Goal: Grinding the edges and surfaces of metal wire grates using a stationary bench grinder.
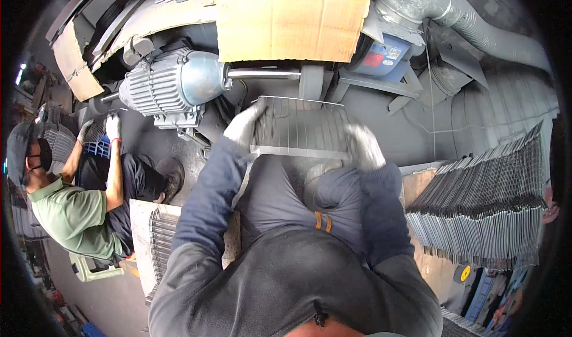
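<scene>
In front of me is a rectangular wire rack (pixel 302 128) with thin parallel wires and a flat metal strip along its near edge. My left hand (pixel 243 125), in a whitish glove, is closed on the rack's left side. At the right side my gloved right hand (pixel 364 147) grips the edge, its fingers somewhat blurred. The rack's far edge lies close to a grey wheel (pixel 311 82) on the shaft of an electric motor (pixel 164 87); whether they touch I cannot tell.
To the right stands a dense row of wire racks (pixel 479 212); more racks (pixel 162 241) lie at my left. Cardboard (pixel 292 21) hangs above the wheel, with a grey duct (pixel 471 24) at the upper right. A co-worker (pixel 77 212) in gloves sits at the left.
</scene>
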Tool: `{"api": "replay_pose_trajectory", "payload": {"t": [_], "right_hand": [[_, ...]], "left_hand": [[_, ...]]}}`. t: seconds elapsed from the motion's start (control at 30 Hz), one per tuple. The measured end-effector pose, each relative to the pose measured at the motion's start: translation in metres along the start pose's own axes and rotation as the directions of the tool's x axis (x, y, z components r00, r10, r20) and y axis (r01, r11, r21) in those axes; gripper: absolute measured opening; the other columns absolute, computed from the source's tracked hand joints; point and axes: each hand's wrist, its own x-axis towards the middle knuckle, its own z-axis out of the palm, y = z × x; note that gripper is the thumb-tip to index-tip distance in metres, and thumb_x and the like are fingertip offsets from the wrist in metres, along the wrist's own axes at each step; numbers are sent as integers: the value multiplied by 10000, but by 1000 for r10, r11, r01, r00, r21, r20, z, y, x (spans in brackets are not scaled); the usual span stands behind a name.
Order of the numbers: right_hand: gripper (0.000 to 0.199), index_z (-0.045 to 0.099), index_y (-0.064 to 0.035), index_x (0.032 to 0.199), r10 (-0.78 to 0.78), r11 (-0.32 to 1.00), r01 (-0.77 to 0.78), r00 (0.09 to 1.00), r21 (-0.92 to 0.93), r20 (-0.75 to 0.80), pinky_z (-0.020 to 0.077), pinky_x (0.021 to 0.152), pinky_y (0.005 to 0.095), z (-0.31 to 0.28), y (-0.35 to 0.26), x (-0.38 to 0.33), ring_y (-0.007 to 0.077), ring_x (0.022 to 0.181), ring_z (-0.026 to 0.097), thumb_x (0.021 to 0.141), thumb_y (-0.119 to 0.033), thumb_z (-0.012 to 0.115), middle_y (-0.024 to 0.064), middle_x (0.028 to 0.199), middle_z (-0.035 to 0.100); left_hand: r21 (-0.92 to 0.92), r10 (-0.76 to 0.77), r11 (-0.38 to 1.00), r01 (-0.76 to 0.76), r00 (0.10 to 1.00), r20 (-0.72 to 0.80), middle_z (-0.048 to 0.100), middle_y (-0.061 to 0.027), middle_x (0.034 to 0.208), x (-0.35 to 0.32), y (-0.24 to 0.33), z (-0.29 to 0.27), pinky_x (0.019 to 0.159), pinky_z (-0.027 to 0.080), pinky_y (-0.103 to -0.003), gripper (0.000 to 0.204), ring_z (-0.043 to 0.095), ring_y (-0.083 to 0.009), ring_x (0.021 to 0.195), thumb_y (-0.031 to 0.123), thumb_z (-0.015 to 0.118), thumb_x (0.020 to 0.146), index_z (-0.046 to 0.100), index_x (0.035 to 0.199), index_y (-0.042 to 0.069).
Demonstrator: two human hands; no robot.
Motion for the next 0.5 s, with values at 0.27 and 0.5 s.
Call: {"api": "replay_pose_trajectory", "payload": {"t": [0.27, 0.5], "right_hand": [[403, 602, 36, 1266, 640, 361, -293, 769, 885, -7, 574, 698, 352, -145, -131, -101, 210, 754, 682, 942, -183, 702, 129, 1011, 713], [269, 563, -59, 1106, 300, 819, 397, 319, 414, -899, 361, 381, 268, -343, -238, -143, 86, 426, 330, 1136, -322, 519, -55, 622, 389]], "left_hand": [[494, 145, 785, -372, 887, 438, 705, -67, 1053, -75, -6, 92, 829, 567, -329, 554, 670, -158, 923, 521, 680, 1020, 627, 1261, 24], [318, 314, 841, -437, 874, 371, 692, -95, 957, -100, -25, 118, 757, 552, -308, 562, 659, -172, 838, 524, 634, 1053, 627, 1205, -17]]}}
